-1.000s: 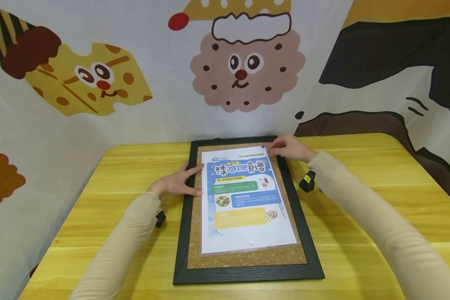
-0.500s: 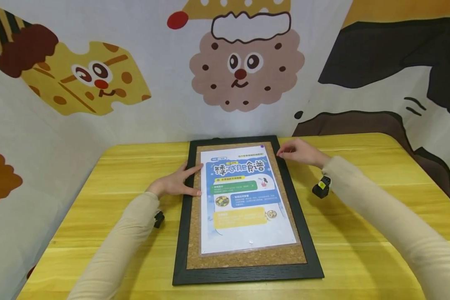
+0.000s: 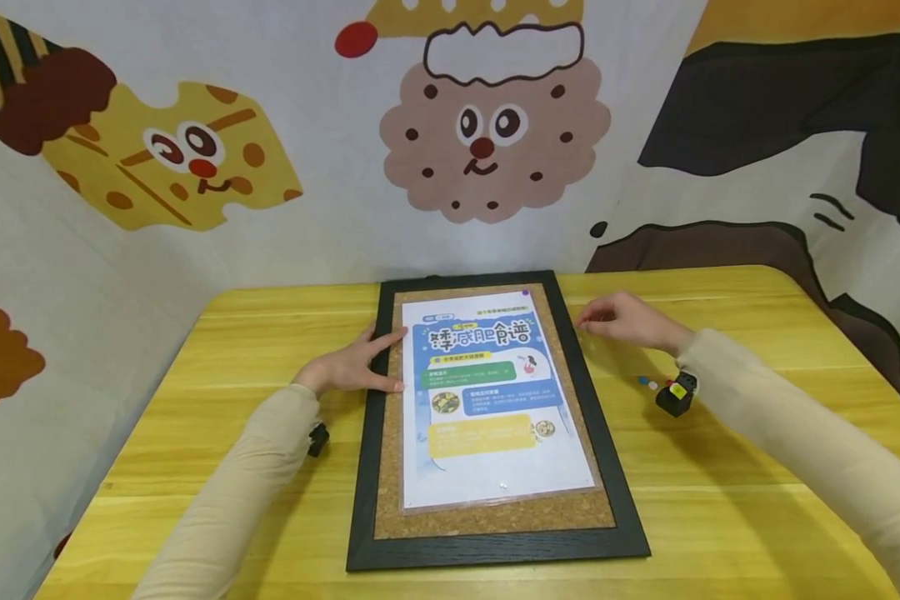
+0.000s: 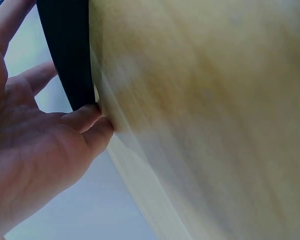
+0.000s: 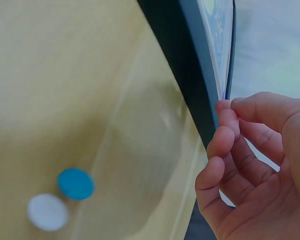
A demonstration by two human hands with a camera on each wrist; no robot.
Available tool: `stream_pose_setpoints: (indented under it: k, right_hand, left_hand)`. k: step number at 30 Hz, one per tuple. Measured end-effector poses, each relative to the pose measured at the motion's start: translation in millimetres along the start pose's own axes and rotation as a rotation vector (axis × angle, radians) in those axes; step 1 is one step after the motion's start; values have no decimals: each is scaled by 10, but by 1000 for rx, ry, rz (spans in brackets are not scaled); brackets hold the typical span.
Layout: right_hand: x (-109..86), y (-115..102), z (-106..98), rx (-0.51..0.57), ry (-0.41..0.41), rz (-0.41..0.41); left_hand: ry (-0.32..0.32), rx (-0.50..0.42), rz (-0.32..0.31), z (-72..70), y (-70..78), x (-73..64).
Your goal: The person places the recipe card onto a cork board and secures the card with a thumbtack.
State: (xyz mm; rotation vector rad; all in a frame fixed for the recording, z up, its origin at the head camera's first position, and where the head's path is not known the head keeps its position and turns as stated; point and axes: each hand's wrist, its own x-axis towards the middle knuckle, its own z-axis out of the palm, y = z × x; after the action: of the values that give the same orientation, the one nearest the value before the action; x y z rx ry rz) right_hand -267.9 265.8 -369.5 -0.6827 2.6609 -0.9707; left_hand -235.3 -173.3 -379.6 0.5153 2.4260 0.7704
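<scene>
A laminated poster (image 3: 487, 462) lies on a cork board (image 3: 495, 525) with a black frame (image 3: 495, 547). A small purple pushpin (image 3: 525, 292) sits at the poster's top right corner. My left hand (image 3: 345, 365) reaches over the frame's left side, with thumb and forefinger spread onto the poster's edge; in the left wrist view, other fingertips touch the frame's outer side. To the right of the frame, my right hand (image 3: 630, 321) hovers over the table. Its fingers curl loosely, thumb tip against the forefinger, and nothing shows between them in the right wrist view.
Small pins lie on the table to the right of the board, among them a blue one (image 5: 76, 184) and a white one (image 5: 47, 212). The wooden table (image 3: 270, 333) backs onto a cartoon-printed cloth (image 3: 330, 167). Each wrist wears a small black camera (image 3: 676, 396).
My right hand has drawn back from the poster's top right corner, moving right and toward me past the frame. The left hand has stayed in place. Pins on the table have come into sight.
</scene>
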Motion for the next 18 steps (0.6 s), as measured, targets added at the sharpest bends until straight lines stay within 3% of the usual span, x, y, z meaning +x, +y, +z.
stream_pose_setpoints:
  k: [18]
  right_hand:
    - [-368, 118, 41, -22, -7, -24]
  left_hand:
    - [1, -2, -4, 6, -9, 6]
